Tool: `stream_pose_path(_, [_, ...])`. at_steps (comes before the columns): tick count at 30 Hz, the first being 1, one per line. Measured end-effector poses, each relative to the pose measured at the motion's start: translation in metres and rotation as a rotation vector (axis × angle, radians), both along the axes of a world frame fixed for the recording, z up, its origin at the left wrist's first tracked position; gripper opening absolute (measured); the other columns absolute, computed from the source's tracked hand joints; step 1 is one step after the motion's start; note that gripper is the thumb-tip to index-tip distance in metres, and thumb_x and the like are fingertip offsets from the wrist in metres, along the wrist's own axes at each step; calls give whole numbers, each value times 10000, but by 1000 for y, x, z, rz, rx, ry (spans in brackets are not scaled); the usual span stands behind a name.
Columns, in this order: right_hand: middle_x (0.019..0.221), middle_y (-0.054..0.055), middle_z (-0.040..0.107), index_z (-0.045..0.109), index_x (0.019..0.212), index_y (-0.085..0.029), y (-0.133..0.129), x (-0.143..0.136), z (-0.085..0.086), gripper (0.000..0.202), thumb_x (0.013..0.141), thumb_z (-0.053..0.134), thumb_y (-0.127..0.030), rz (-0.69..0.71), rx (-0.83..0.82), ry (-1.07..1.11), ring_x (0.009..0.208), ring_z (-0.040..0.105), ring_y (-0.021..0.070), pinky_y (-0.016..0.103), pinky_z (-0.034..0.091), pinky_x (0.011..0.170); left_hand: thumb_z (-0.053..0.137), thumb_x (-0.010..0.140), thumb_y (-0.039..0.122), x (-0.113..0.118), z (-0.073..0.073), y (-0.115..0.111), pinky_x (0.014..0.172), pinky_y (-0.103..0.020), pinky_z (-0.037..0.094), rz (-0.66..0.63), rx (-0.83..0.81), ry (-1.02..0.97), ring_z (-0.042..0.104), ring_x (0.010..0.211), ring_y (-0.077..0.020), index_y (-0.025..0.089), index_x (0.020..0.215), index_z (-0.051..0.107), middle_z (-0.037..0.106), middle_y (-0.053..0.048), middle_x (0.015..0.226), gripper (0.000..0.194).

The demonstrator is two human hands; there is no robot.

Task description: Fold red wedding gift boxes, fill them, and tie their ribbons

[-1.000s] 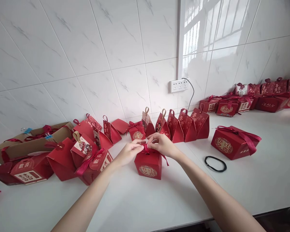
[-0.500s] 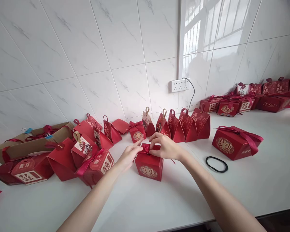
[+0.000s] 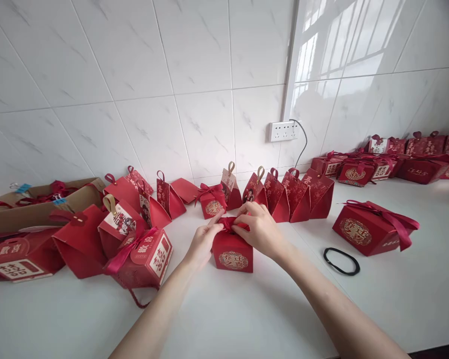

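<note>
A red gift box [image 3: 232,255] with a round gold emblem on its front stands on the white table before me. A dark red ribbon [image 3: 228,225] is gathered at a knot on its top. My left hand [image 3: 204,240] is at the ribbon's left side, thumb and forefinger pinched on it. From the right, my right hand [image 3: 260,227] grips the ribbon with bent fingers close to the knot. Just behind stands a smaller red box [image 3: 211,204] with a tied bow. The ribbon's tails are mostly hidden by my hands.
Several red boxes, one with a ribbon bow [image 3: 144,257], crowd the left beside a cardboard box [image 3: 41,209]. Pointed red boxes [image 3: 277,199] line the wall. To the right are a bowed box [image 3: 374,227] and a black elastic band [image 3: 341,261]. A power strip [image 3: 283,131] hangs behind.
My right hand's fingers have closed in on the ribbon knot. The box front now faces me more squarely. The view has shifted slightly.
</note>
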State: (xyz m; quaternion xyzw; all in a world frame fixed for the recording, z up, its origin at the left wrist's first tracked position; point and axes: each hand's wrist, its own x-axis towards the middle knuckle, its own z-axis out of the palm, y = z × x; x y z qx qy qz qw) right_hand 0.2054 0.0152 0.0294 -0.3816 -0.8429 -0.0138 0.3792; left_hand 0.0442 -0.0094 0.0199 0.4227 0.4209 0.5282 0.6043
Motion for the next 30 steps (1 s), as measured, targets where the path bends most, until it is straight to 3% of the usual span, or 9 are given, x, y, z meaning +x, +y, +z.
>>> stream_pose_path(5, [873,69,604,658,737,-177,-5,-4,-4,163,863,554,-178,-3,171,-24,781,533,185,346,392,704,620,692,369,-3,-3,-4,924,-330,460,53,15,66,463,1239,-282,147,608,616,504,-96,1357,237])
stream_pose_path(13, [901,82,604,658,773,-175,-9,-5,-3,243,926,469,-187,25,290,-132,818,521,187,360,390,775,591,696,369,-4,-1,-10,828,-310,474,119,36,130,534,1136,-285,141,549,558,358,-51,1467,274])
stream_pose_path(17, [961,104,579,664,826,-171,-10,-4,1,251,931,436,-180,61,251,-165,863,534,201,389,394,806,569,710,370,-6,-4,-9,796,-319,475,142,55,195,549,1098,-283,144,585,579,522,-91,1339,258])
stream_pose_path(20, [1069,109,546,658,794,-193,-11,0,4,196,889,487,-186,116,95,-78,1006,530,240,437,384,869,542,736,350,-8,-6,-7,871,-336,450,218,125,322,534,1120,-274,158,619,607,600,-92,1235,234])
stream_pose_path(24, [1290,87,464,624,689,-206,-13,4,12,149,810,544,-238,132,-352,128,1243,415,296,488,362,959,482,769,281,-11,-4,-8,995,-366,364,343,238,574,483,1174,-262,174,545,562,537,-54,1304,261])
stream_pose_path(27, [1393,58,418,613,646,-203,-15,5,19,181,795,535,-269,100,-667,184,1263,418,309,477,392,952,465,750,230,-15,2,-10,1073,-412,273,375,275,719,393,1248,-270,189,546,590,521,-33,1304,243])
stream_pose_path(30, [1404,66,436,643,628,-196,-13,7,22,204,783,539,-279,103,-797,199,1261,427,338,457,442,900,468,724,215,-20,9,-12,1100,-446,223,337,270,786,318,1293,-286,193,485,565,505,-20,1314,260])
